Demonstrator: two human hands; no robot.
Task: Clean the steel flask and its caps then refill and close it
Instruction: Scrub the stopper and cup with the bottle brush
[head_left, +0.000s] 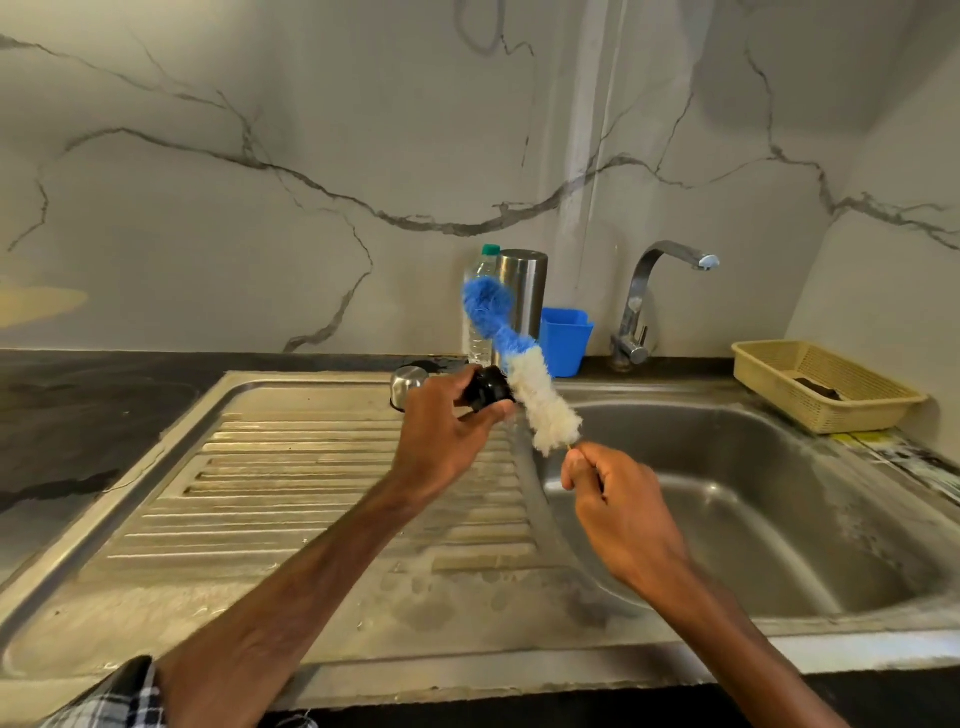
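My left hand (447, 431) grips a small black cap (487, 387) above the seam between drainboard and basin. My right hand (618, 509) holds the thin handle of a bottle brush (540, 400) with white bristles low down and blue bristles at the bent tip. The white bristles press against the black cap. The steel flask (524, 291) stands upright at the back of the counter, partly hidden behind the brush's blue tip. A steel outer cap (408, 382) lies on the drainboard's far edge, just behind my left hand.
A clear plastic water bottle (480, 312) stands left of the flask. A blue plastic container (566, 340) sits beside the tap (654, 296). The sink basin (753, 519) lies under my right hand, the ribbed drainboard (311, 493) to its left. A beige basket (826, 384) rests at right.
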